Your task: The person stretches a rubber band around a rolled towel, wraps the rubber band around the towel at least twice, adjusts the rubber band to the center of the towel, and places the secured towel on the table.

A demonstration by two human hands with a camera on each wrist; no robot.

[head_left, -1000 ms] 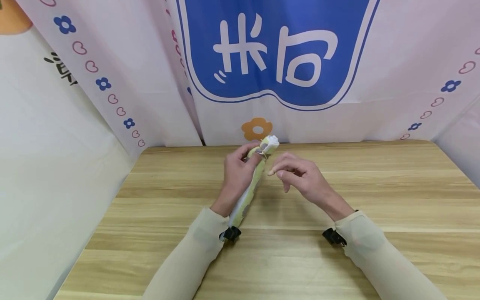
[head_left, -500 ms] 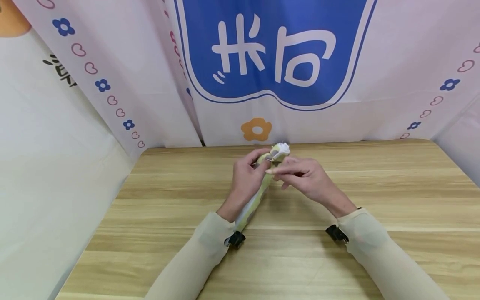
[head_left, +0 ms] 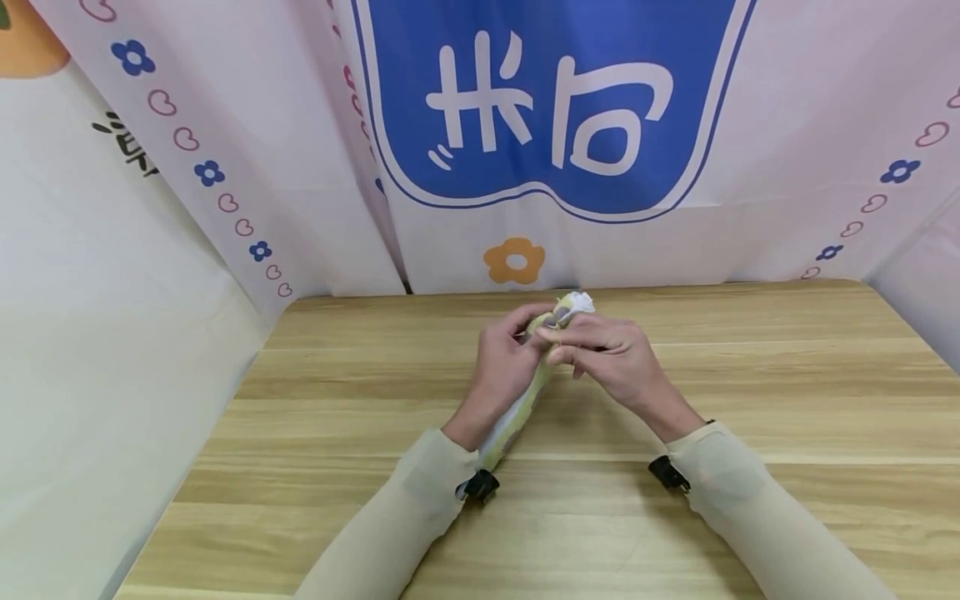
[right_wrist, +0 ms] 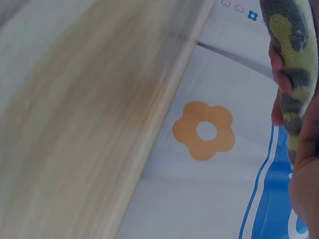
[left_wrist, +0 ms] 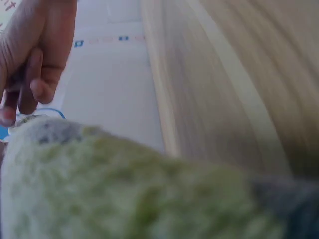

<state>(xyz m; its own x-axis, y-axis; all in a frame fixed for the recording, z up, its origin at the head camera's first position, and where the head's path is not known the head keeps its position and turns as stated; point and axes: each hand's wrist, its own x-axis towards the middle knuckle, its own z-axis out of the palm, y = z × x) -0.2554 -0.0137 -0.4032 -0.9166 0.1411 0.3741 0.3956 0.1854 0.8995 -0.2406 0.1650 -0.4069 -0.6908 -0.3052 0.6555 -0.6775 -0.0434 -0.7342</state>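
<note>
The left hand (head_left: 504,367) grips a rolled green cloth (head_left: 517,412); the right hand (head_left: 603,354) apparently pinches its top end, just past the left fingers.

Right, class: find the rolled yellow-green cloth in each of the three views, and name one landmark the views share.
Head: the rolled cloth lies mid-table, gripped by the left hand, the right hand at its far end.
Left wrist: the cloth fills the lower picture, blurred.
Right wrist: the cloth runs down the right edge.
Shared landmark: the wooden table, at upper right in the left wrist view and at left in the right wrist view.
</note>
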